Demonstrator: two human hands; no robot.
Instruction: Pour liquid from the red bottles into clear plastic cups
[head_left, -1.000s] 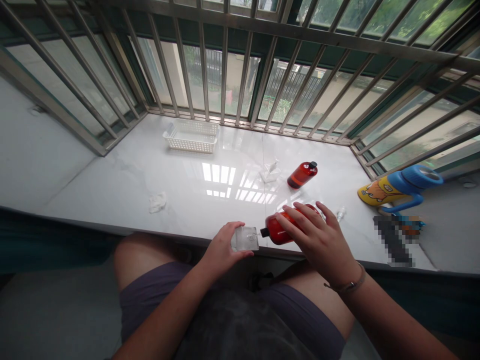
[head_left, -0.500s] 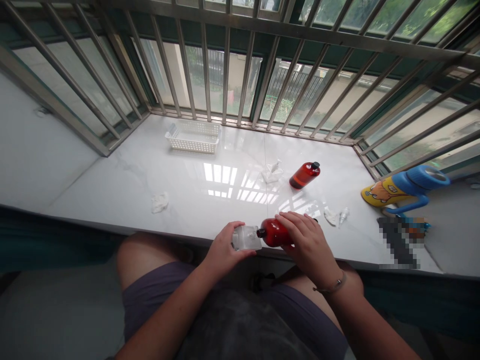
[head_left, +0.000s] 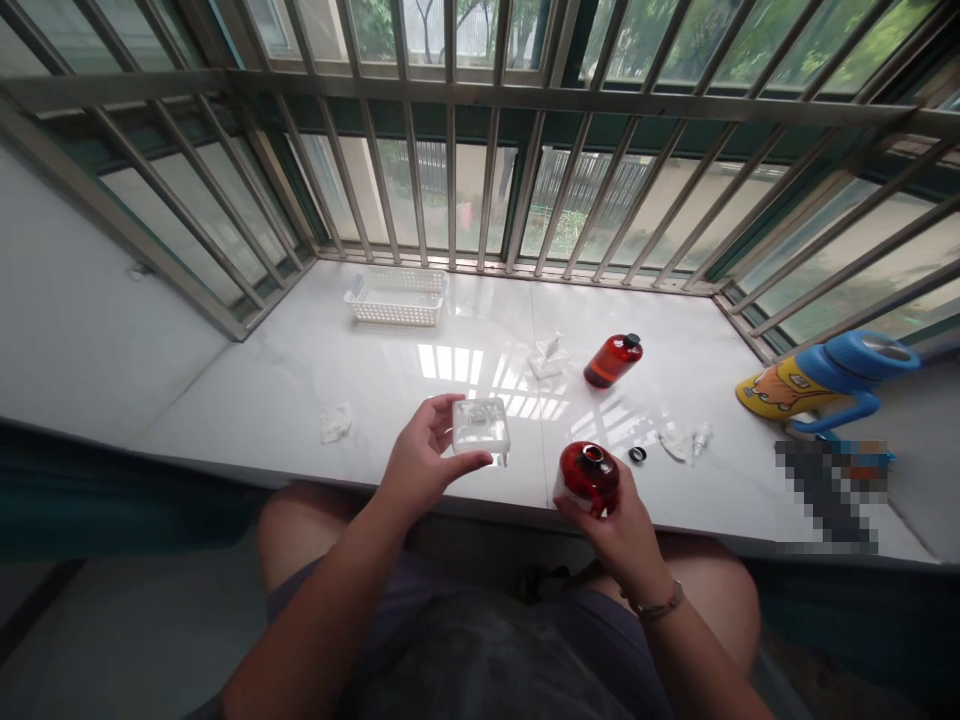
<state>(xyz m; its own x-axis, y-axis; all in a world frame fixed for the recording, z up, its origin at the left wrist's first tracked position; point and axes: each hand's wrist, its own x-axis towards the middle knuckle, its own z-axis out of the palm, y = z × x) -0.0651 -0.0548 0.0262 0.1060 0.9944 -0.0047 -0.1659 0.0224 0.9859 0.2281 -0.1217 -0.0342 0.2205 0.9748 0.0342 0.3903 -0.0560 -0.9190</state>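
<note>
My left hand (head_left: 425,445) grips a clear square container (head_left: 481,427) by its side, thumb along the near edge. Whether liquid is inside, I cannot tell. My right hand (head_left: 616,515) is wrapped around a red see-through bottle (head_left: 587,473), which stands upright at the counter's front edge with its neck uncapped. Just right of that bottle lies a small black cap (head_left: 637,454). A second red bottle (head_left: 613,361), with its black cap on, is farther back, holding dark red liquid in its lower part.
On the white counter (head_left: 255,400) are a white perforated basket (head_left: 397,309), a small clear dispenser piece (head_left: 550,356), crumpled tissues (head_left: 335,424) and a clear nozzle (head_left: 701,440). A yellow and blue flask (head_left: 817,378) stands right, near a blurred-out dark object. Metal bars (head_left: 480,97) line the window behind.
The red bottle has gone from tipped toward the clear container to upright, lower on the right. My left hand has moved the container up and away from it. The view has shifted slightly.
</note>
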